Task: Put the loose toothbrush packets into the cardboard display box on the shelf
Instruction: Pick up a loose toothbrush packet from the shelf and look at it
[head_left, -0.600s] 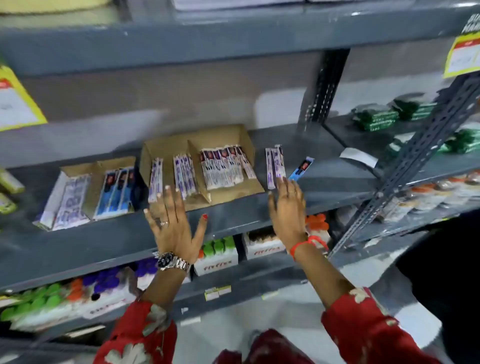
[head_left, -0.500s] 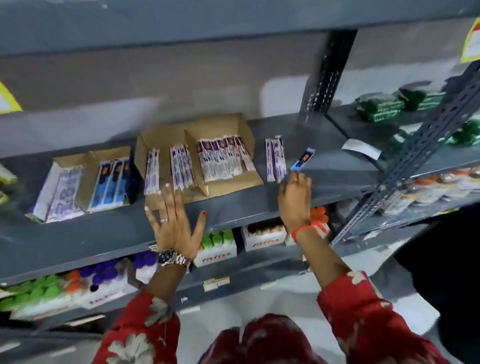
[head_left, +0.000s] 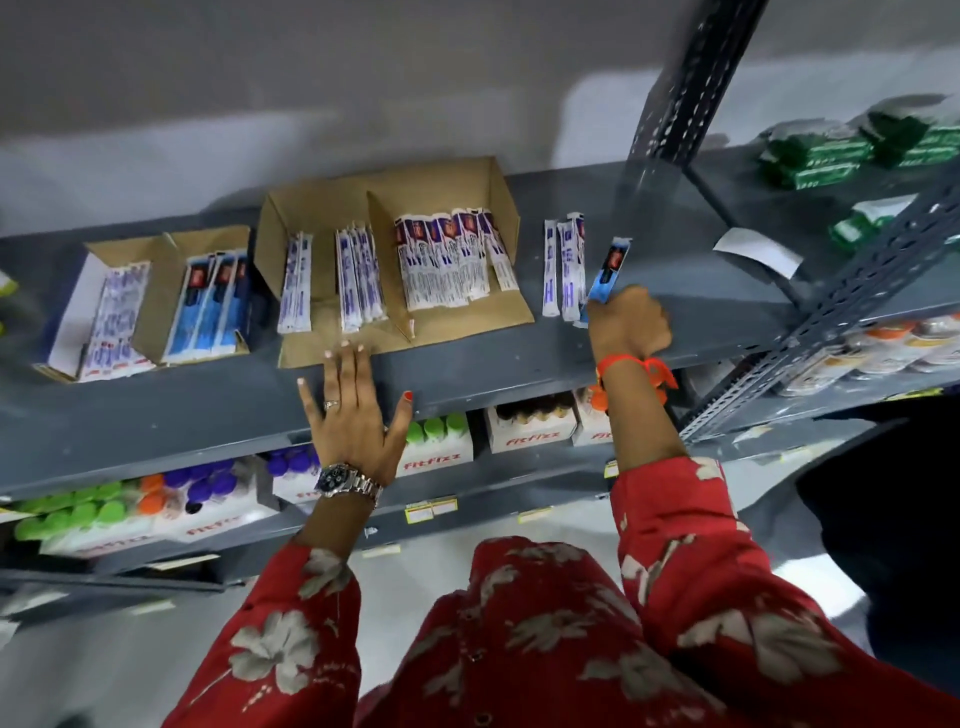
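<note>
On the shelf (head_left: 675, 270), right hand (head_left: 628, 322) has its fingers curled round the blue loose packet's (head_left: 608, 270) lower end, just right of the cardboard display box (head_left: 498, 202). Left hand (head_left: 353, 415) hangs spread wide, empty. I'd scoop the white packets (head_left: 563, 270) too and slide them in flat.

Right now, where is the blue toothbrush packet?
In the head view, the blue toothbrush packet lies on the grey shelf, right of the cardboard display box, beside loose white packets, with the right hand closing on its near end.
</note>
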